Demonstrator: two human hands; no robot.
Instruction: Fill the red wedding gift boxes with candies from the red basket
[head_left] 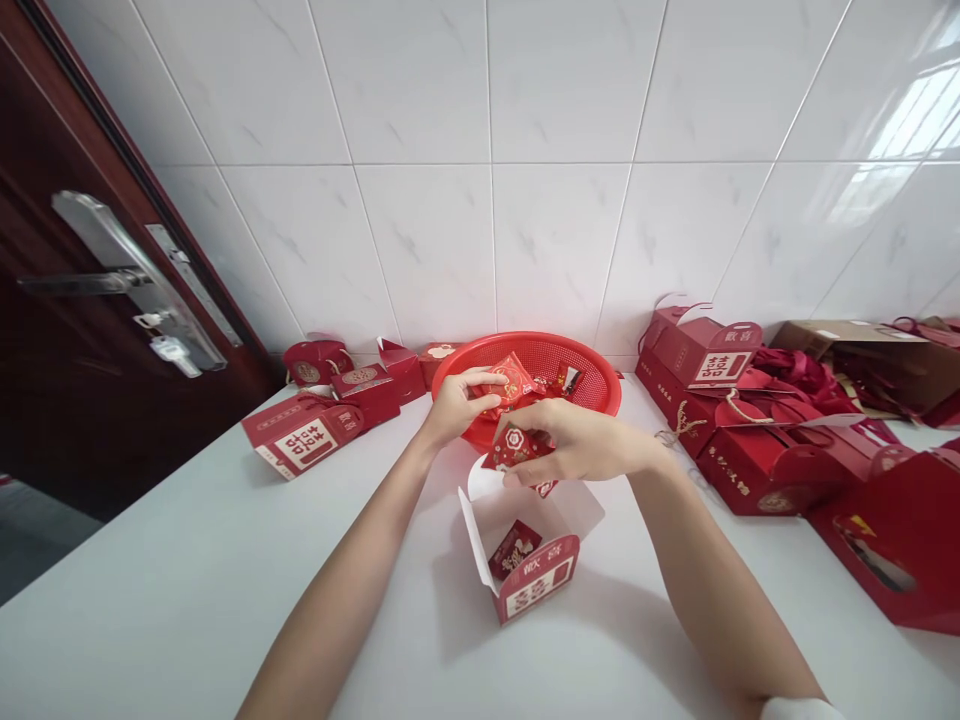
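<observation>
My left hand [461, 405] is closed on an orange-red wrapped packet [513, 382] at the left side of a red plastic basket [592, 375]. Several more small red packets lie in the basket, partly hidden by my hands. Between the fingers of my right hand [574, 440] is a dark red packet with a white flower print [516, 447], held over the back of an opened red gift box [536, 590]. The box stands upright with its white inner flaps spread. Inside it lies one small dark red packet [515, 549] with gold print.
Several red gift boxes [304, 440] stand at the back left against the tiled wall. More boxes [757, 465] and red ribbons or bags are piled on the right, near an open brown carton [862, 345]. A dark wooden door [45, 400] with keys in its lock is at the left.
</observation>
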